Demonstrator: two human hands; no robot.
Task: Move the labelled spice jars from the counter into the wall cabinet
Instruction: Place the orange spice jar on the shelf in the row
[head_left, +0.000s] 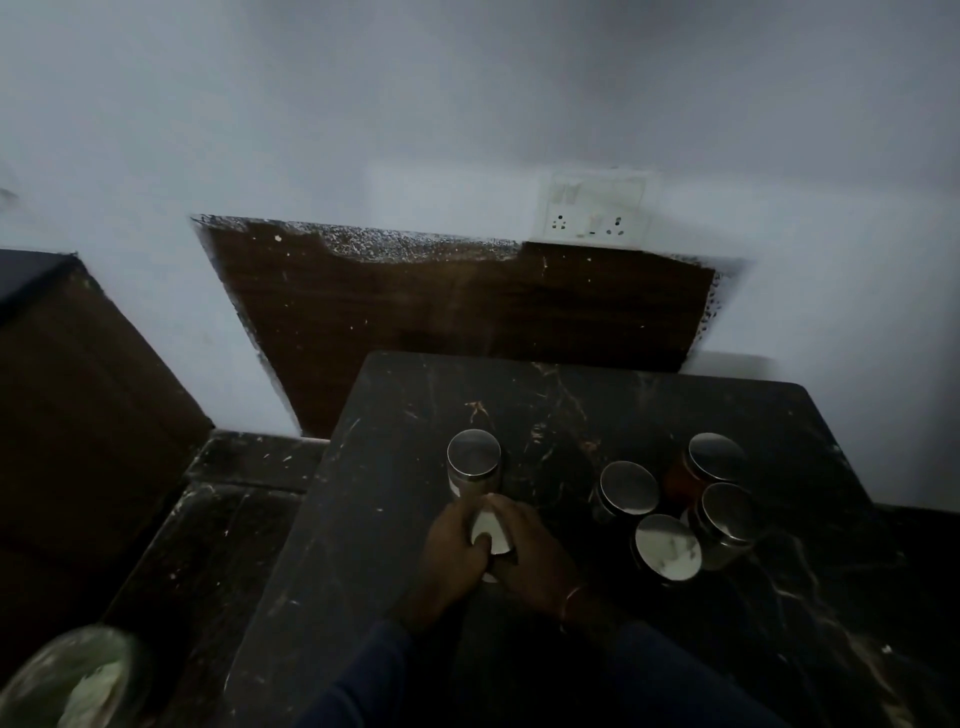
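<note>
On the dark marble counter (571, 395) stand several glass spice jars with shiny metal lids. One jar (474, 462) is alone at the middle, just beyond my hands. The others cluster at the right: a jar (628, 487), a jar with reddish contents (712, 460), a jar (726, 514) and the nearest jar (668, 546). My left hand (454, 551) and my right hand (535, 551) are pressed together around a small white object (491, 530), maybe a label roll; I cannot tell what it is. No wall cabinet is in view.
A white wall with a socket plate (597, 210) rises behind the counter, above a brown wooden panel (457, 306). A dark brown cabinet side (78, 405) stands at the left. A blurred greenish plastic container (78, 680) sits at the bottom left.
</note>
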